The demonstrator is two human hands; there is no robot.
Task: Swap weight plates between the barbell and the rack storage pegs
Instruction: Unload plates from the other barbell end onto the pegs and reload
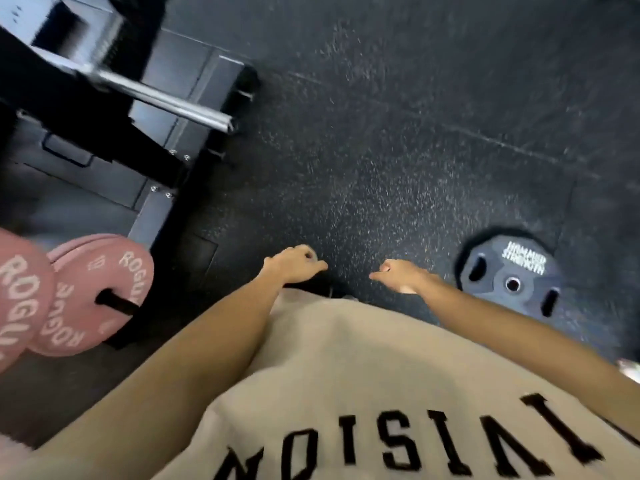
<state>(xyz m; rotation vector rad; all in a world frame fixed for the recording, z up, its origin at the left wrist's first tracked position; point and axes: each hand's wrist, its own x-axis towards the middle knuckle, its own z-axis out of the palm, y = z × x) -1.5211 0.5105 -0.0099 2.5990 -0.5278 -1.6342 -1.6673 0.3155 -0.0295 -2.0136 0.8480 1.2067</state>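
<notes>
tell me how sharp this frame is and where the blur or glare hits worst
Head view: motion blur smears the whole frame, worst on the barbell sleeve and rack at top left; the pink plates and black plate keep readable lettering; a bright glint runs along the sleeve; wide-angle bending shows in the floor seams.

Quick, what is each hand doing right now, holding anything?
Left hand: loosely curled, holding nothing.
Right hand: open, holding nothing.

Open floor (398,140) ahead (black plate (509,273) right, pink plates (93,292) left).
</notes>
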